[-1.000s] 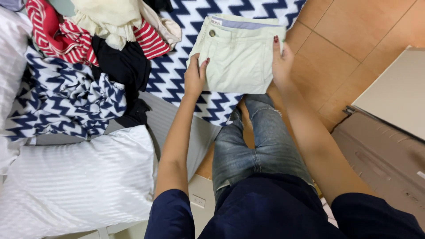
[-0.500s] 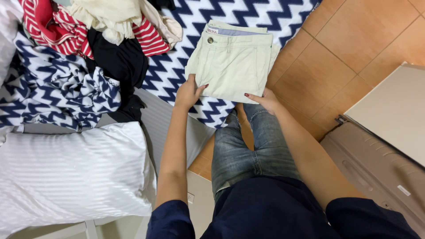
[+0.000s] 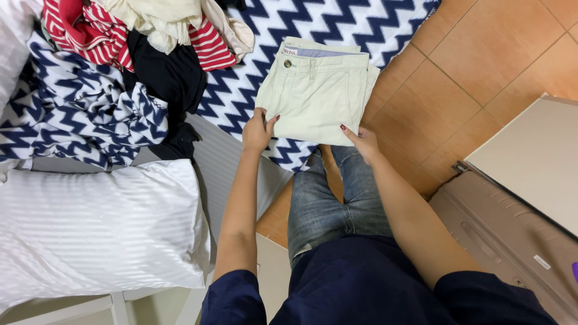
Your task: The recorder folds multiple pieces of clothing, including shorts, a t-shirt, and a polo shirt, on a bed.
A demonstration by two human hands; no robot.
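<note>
Bedding with a navy and white zigzag print [image 3: 355,24] spreads under everything I am working on, with a white striped pillow [image 3: 90,229] lying near my left elbow and a heap of clothes [image 3: 138,36] piled beyond it. A beige suitcase [image 3: 518,198] lies open on the tiled floor [image 3: 475,60] to my right. Folded pale shorts [image 3: 316,96] lie flat on the zigzag cover just past my knees, waistband and button on the far side. My left hand [image 3: 257,131] pinches the near left corner of the shorts, thumb on top. My right hand [image 3: 361,141] rests at the near right corner, fingertips touching the edge; I cannot tell whether that grip has closed on the cloth. To fold well, I judge both corners should be held evenly, the near edge kept straight and the layers squared.
</note>
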